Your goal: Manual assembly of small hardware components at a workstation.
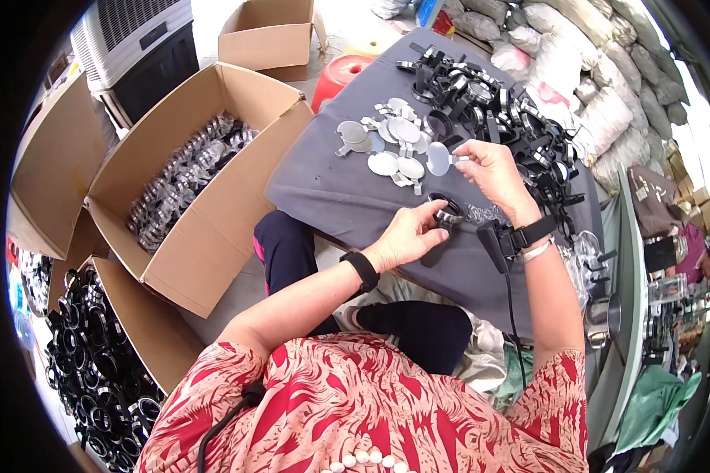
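My left hand point(409, 235) is closed at thumb and fingers on a black ring-shaped part point(450, 206), which rests at the near part of the grey-covered table point(315, 177). Pinched by its tab in my right hand point(493, 175) is a flat, pale round disc point(438, 159), just above and apart from the ring. Similar tabbed discs point(403, 130) lie in a loose pile left of my right hand. Beyond and to its right spreads a big heap of black ring-shaped parts point(481, 93). Small shiny pieces point(487, 214) lie between my hands.
An open cardboard box point(205, 260) at left holds several plastic-wrapped parts point(183, 185). Nearer stands another box point(146, 327) beside many black rings point(95, 370). A red stool point(341, 79) touches the table's far left side. Stuffed sacks point(599, 118) are stacked behind. A black cable point(513, 315) hangs from my right wrist.
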The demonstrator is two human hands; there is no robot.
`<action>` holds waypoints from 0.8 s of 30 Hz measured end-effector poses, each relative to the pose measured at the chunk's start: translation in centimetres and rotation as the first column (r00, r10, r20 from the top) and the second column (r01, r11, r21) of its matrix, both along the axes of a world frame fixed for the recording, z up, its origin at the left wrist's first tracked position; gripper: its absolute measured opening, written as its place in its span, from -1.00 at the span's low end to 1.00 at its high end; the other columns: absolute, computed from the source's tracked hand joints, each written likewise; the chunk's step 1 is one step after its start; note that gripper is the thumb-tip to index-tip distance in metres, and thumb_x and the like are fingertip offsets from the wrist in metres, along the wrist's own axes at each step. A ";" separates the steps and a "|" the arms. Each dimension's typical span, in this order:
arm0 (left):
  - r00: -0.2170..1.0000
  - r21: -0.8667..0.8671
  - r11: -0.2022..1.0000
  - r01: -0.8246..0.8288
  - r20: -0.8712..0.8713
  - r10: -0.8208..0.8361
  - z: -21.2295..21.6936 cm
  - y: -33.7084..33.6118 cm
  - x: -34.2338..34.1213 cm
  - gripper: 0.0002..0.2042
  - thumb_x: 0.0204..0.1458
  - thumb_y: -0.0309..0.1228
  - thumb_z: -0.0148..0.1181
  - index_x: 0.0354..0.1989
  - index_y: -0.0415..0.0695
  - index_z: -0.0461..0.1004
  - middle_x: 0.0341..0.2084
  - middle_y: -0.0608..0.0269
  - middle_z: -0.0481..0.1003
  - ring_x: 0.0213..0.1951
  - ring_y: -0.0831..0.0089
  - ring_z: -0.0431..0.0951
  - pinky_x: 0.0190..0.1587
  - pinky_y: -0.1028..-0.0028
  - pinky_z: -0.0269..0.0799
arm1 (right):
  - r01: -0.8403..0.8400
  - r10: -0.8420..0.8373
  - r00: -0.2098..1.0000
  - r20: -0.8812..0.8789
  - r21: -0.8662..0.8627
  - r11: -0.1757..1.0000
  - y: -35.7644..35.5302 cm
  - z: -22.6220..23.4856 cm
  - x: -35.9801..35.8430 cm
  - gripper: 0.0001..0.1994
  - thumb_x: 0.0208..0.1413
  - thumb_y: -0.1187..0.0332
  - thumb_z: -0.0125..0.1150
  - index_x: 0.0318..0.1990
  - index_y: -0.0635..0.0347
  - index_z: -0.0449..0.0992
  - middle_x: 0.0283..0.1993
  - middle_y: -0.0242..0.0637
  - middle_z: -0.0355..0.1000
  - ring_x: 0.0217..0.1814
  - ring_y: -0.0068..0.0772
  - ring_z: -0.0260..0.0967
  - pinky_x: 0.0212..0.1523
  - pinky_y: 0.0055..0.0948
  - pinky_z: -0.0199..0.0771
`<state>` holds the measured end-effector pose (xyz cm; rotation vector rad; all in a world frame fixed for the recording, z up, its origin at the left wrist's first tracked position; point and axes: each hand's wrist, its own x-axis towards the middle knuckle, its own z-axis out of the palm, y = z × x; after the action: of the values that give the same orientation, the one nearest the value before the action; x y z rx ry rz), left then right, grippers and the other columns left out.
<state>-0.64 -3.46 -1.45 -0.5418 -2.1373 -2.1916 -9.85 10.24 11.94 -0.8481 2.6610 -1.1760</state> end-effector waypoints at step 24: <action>0.995 0.027 0.999 -0.033 0.091 0.031 0.9 1.1 0.5 -0.41 -0.05 -0.49 0.20 0.20 -0.32 0.21 -0.57 0.24 0.42 -0.52 0.60 0.36 -0.42 0.53 0.34 | 0.050 -0.010 0.733 -0.680 0.039 0.998 3.0 -7.9 8.0 -0.75 -0.08 0.64 0.13 -0.18 0.25 0.46 -0.29 -0.16 0.48 -0.26 -0.12 0.48 -0.29 -0.30 0.51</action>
<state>-0.11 -2.39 -0.57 -0.4109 -2.1378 -2.2684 -1.87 13.25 4.01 -1.4743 3.2514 -0.8996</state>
